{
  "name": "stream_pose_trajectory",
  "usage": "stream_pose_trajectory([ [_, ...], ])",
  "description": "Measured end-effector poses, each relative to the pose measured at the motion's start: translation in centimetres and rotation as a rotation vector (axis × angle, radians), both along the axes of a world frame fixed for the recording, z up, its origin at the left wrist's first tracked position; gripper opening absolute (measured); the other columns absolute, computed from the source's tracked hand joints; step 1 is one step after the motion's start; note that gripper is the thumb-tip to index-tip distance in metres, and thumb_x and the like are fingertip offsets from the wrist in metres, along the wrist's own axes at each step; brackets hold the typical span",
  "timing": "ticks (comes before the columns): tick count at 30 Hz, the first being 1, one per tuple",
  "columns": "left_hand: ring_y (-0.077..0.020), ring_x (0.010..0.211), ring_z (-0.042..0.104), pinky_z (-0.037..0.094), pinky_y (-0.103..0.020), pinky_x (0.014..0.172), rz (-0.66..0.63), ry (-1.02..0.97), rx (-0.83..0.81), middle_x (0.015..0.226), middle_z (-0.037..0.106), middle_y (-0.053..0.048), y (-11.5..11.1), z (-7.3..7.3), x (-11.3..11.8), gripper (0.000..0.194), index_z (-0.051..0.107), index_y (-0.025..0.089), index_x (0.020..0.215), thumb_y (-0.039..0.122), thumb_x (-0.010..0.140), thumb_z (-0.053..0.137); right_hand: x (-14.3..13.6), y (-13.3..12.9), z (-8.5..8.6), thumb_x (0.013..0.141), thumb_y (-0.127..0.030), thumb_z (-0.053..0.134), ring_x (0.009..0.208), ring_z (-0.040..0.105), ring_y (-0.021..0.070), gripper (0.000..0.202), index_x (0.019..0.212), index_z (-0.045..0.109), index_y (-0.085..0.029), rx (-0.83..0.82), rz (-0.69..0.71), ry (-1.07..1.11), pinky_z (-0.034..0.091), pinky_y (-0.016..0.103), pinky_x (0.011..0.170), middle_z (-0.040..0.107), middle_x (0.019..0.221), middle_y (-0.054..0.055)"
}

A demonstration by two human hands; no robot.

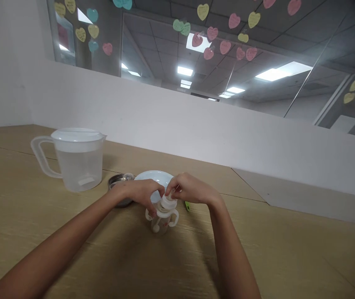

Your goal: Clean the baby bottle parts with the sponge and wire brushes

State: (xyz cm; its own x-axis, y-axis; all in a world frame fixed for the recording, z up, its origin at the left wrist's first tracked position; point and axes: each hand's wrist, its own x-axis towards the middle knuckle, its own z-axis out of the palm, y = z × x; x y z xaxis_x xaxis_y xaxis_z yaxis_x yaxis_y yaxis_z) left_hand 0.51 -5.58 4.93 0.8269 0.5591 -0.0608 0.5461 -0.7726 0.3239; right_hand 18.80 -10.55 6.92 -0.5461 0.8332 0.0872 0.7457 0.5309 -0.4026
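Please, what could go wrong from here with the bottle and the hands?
The bottle might tip or turn if the left hand slips while the right hand is at its top. The white dish sits close behind the hands, so a knuckle could perhaps bump it.

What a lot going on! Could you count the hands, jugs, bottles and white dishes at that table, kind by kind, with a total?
Hands: 2 (left hand, right hand)
Jugs: 1 (the lidded jug)
Bottles: 1 (the bottle at the hands)
White dishes: 1 (the dish, partly hidden)
Total: 5
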Motion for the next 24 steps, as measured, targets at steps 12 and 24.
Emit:
stream_pose_trajectory([
  [12,-0.0192,0.078,0.060,0.043,-0.024,0.064,-0.015,0.027,-0.113,0.087,0.065,-0.001,0.2,0.2,0.2,0.040,0.061,0.019,0.088,0.033,0.053,0.074,-0.6,-0.2,0.1,0.069,-0.006,0.054,0.064,0.059,0.0122,0.017,0.073,0.067,-0.018,-0.010,0.022,0.098,0.043,0.022,0.056,0.066,0.072,0.001],
  [24,-0.0147,0.063,0.057,0.039,-0.021,0.053,-0.033,0.039,-0.114,0.072,0.064,0.002,0.7,-0.3,0.4,0.028,0.062,0.018,0.075,0.030,0.053,0.074,-1.0,-0.3,0.0,0.069,-0.012,0.060,0.058,0.054,0.0102,0.006,0.072,0.063,-0.017,-0.033,-0.070,0.050,0.038,0.021,0.050,0.061,0.064,-0.001],
])
